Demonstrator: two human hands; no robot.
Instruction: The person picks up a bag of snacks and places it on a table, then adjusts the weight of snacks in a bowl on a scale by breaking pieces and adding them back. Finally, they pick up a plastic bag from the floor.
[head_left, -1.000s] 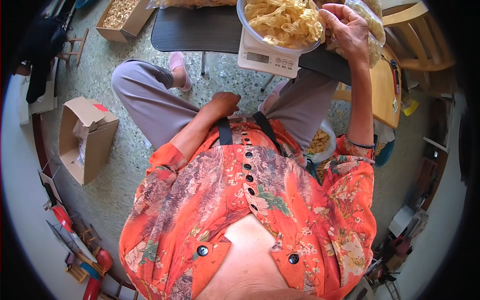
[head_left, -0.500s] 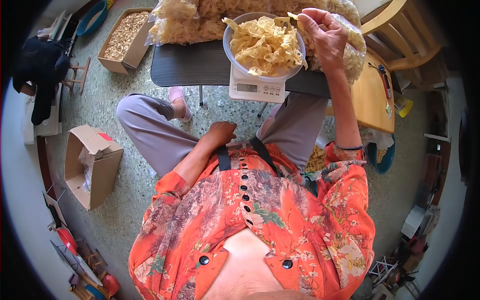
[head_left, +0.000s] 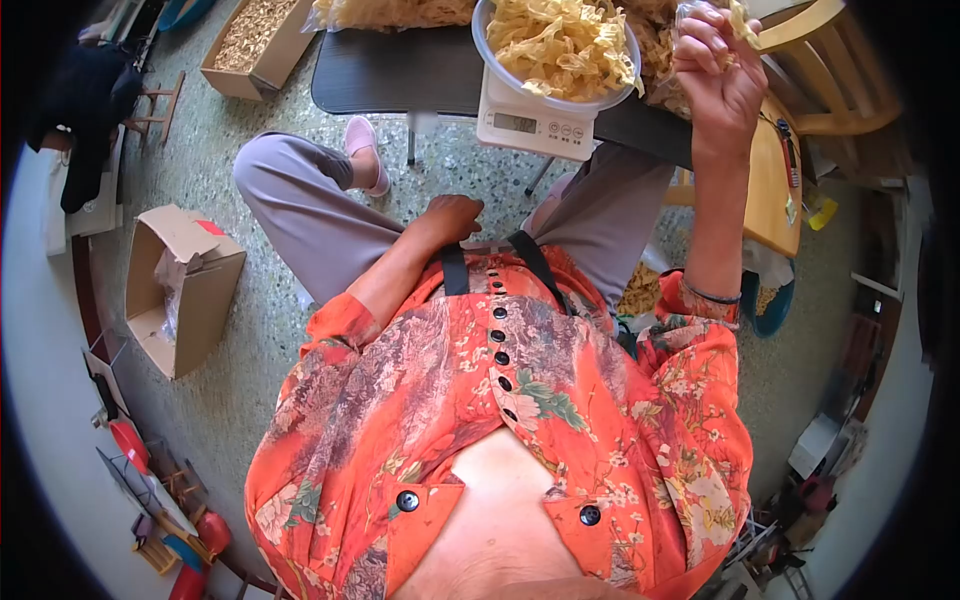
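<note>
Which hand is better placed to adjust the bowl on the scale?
Right. The right hand is raised beside the bowl, pinching a yellow strip; the left hand rests in the lap, away from it.

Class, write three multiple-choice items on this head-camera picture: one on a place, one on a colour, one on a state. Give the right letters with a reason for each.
1. Where does the bowl of pale dried strips stand?
A. on the white scale
B. on the floor
C. in the cardboard box

2. What colour is the tabletop under the scale?
A. white
B. black
C. green

3. What is the state of the right hand?
A. flat on the table
B. raised beside the bowl, fingers closed on a few strips
C. resting on the lap

Answers:
1. A, since the bowl sits directly on the scale's top.
2. B, as the surface shows dark black beside the scale.
3. B, because the hand is up at the bowl's right with strips in its fingers, while the left hand rests at the lap.
</note>
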